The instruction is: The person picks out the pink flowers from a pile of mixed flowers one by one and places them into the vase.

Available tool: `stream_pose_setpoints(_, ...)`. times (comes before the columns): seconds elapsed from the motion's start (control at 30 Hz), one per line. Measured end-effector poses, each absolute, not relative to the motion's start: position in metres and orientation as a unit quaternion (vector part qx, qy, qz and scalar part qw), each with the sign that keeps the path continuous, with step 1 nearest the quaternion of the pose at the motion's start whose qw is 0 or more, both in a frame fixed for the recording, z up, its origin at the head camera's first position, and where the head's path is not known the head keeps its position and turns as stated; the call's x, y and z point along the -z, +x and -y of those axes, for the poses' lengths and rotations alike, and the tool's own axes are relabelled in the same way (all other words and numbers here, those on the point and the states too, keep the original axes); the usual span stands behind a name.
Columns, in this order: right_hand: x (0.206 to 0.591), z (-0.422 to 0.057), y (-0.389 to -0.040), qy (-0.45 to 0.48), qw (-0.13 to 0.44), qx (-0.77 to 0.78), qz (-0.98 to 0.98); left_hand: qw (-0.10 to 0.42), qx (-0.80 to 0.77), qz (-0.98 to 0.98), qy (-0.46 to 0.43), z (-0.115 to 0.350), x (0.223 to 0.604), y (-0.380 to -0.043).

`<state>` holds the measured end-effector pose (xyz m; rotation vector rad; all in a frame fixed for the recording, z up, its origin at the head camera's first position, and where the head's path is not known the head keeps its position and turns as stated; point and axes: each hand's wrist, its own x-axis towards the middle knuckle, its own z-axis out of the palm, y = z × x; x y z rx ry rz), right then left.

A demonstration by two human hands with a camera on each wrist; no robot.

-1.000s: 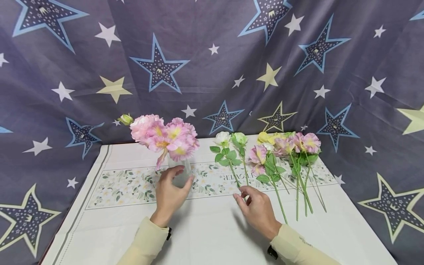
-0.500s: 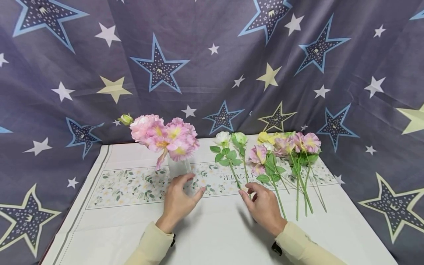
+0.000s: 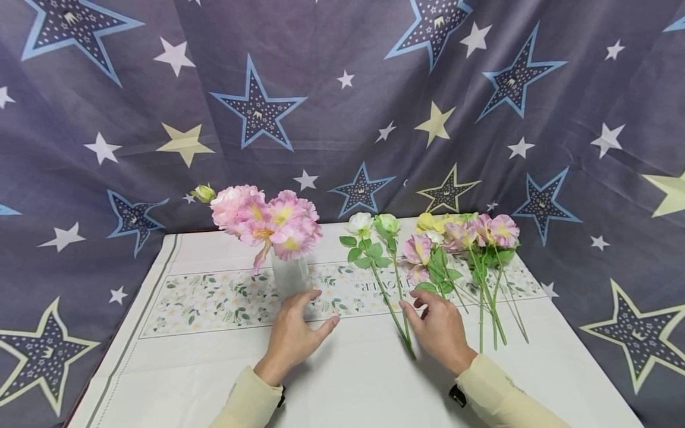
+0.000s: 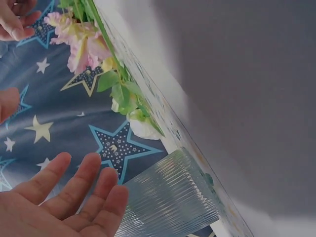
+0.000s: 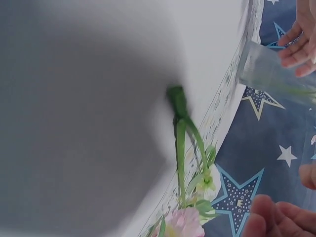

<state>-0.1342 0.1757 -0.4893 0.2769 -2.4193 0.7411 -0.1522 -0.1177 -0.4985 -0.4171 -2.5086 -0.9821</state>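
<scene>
A clear ribbed vase (image 3: 289, 276) holds several pink flowers (image 3: 267, 223) and a green bud (image 3: 203, 192). My left hand (image 3: 293, 336) is in front of it, thumb and fingers spread, holding nothing. In the left wrist view, the fingers (image 4: 74, 185) are spread beside the vase (image 4: 170, 197). My right hand (image 3: 441, 330) hovers just right of a forked green stem (image 3: 393, 306), which bears a white rose (image 3: 360, 224) and a pale green rose (image 3: 387, 224). Its fingers are loosely bent and hold nothing. In the right wrist view, that stem (image 5: 180, 106) lies apart from the fingers (image 5: 261, 217).
Several pink and yellow flowers (image 3: 465, 232) with long stems lie on the right of the white table (image 3: 342, 380). A printed floral strip (image 3: 209, 303) crosses the tablecloth. Behind hangs a purple-grey curtain (image 3: 332, 59) with stars.
My left hand has moved right and towards me, away from the vase. My right hand has shifted right, off the forked stem, whose lower end now shows. The flowers have stayed in place.
</scene>
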Motion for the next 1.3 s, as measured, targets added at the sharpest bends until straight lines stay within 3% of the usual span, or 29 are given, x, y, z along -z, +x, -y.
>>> stream_pose_setpoints(0.47, 0.489, -0.192, -0.141, 0.091, 0.274, -0.266, 0.92, 0.144, 0.341, 0.917, -0.152, 0.117, 0.499, -0.145)
stream_pose_setpoints(0.83, 0.486, -0.21, -0.15, 0.067, 0.258, -0.243, 0.933, 0.14, 0.309, 0.923, -0.179, 0.113, 0.5, -0.14)
stream_pose_setpoints(1.3, 0.483, -0.241, -0.166, 0.025, 0.195, -0.218, 0.956, 0.137, 0.302, 0.925, -0.186, 0.113, 0.503, -0.139)
